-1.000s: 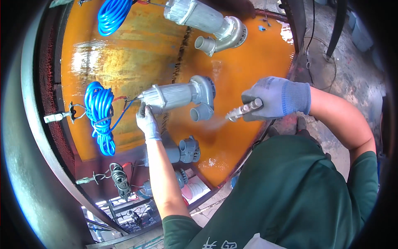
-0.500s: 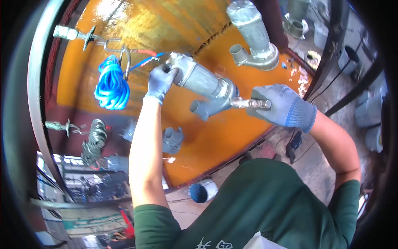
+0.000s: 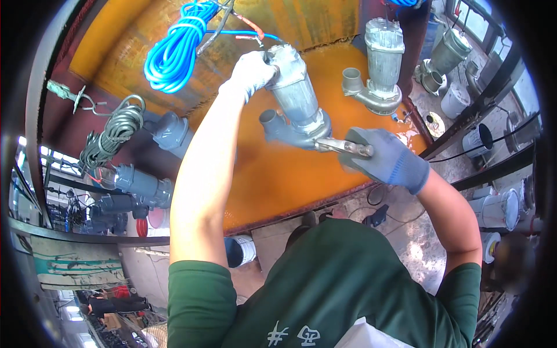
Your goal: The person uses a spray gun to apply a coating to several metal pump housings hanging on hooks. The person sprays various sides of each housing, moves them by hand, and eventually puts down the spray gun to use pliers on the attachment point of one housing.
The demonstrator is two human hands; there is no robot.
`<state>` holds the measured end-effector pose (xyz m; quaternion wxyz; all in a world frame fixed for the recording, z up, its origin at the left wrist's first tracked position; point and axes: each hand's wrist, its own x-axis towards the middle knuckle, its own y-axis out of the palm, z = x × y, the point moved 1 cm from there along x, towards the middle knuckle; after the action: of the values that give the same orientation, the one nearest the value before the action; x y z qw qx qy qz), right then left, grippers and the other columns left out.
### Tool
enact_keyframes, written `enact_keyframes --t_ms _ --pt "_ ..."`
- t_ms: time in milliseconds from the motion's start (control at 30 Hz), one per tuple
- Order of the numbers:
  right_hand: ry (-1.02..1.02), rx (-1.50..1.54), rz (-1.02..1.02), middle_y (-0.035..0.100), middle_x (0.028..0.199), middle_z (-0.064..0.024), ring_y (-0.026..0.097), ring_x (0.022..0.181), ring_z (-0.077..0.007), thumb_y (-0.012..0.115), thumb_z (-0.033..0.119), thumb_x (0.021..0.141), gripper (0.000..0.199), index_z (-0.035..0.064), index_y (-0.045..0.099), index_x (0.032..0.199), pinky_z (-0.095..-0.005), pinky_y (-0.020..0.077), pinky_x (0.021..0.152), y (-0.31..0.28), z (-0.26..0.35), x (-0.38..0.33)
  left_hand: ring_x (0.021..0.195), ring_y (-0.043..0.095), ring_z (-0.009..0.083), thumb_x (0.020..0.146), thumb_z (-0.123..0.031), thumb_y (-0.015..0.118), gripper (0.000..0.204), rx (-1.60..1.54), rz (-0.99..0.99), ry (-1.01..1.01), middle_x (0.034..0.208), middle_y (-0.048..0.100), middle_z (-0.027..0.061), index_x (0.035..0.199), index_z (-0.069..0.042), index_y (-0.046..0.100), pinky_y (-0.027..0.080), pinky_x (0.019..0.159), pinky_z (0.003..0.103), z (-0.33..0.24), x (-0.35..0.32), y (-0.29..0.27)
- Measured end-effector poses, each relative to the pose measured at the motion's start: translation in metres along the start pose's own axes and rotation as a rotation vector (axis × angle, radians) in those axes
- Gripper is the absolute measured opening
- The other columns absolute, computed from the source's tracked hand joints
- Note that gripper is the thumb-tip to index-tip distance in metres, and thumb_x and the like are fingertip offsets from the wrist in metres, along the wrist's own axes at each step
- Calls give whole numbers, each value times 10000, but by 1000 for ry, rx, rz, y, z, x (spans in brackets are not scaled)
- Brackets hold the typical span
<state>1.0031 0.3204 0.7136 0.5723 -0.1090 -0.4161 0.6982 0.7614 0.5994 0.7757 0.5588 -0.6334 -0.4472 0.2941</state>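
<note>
A grey submersible pump point(image 3: 296, 98) hangs tilted in front of me, with a side outlet pipe at its lower left. My left hand point(image 3: 250, 74), in a light glove, is closed on the pump's top end; the fingers are partly hidden behind it. My right hand point(image 3: 386, 156), in a grey-blue glove, is wrapped round a silver spray gun point(image 3: 342, 146). The gun's front end points left at the pump's base, close to it. Any gap between them is hard to make out. A coiled blue cable point(image 3: 181, 49) hangs above and left of my left hand.
Another pump point(image 3: 383, 64) hangs at the far right. On the left are a coiled grey cable point(image 3: 116, 130) and more hanging pumps point(image 3: 139, 182). The orange-stained booth floor point(image 3: 272, 185) ends at a raised edge. Buckets point(image 3: 502, 209) stand at right, and one point(image 3: 241, 250) stands below.
The pump has swung to a more upright position, with my left hand moving up along with it. The spray gun has shifted slightly left. My view has turned, showing more on the right.
</note>
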Motion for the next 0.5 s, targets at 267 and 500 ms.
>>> enact_keyframes --t_ms 267,500 --pt "524 12 -14 708 767 -131 716 685 -266 712 241 968 220 38 657 1031 -402 544 669 -44 -69 -39 1022 734 361 856 -358 714 401 43 -95 -56 1047 771 206 1095 -42 776 563 931 441 12 -4 0" --pt "202 176 -49 742 816 -110 744 760 -174 711 221 964 217 31 678 1066 -333 553 696 -20 -33 -21 1082 714 377 906 -443 716 445 150 -148 15 1129 759 208 1136 -67 773 550 969 467 22 -5 -3"
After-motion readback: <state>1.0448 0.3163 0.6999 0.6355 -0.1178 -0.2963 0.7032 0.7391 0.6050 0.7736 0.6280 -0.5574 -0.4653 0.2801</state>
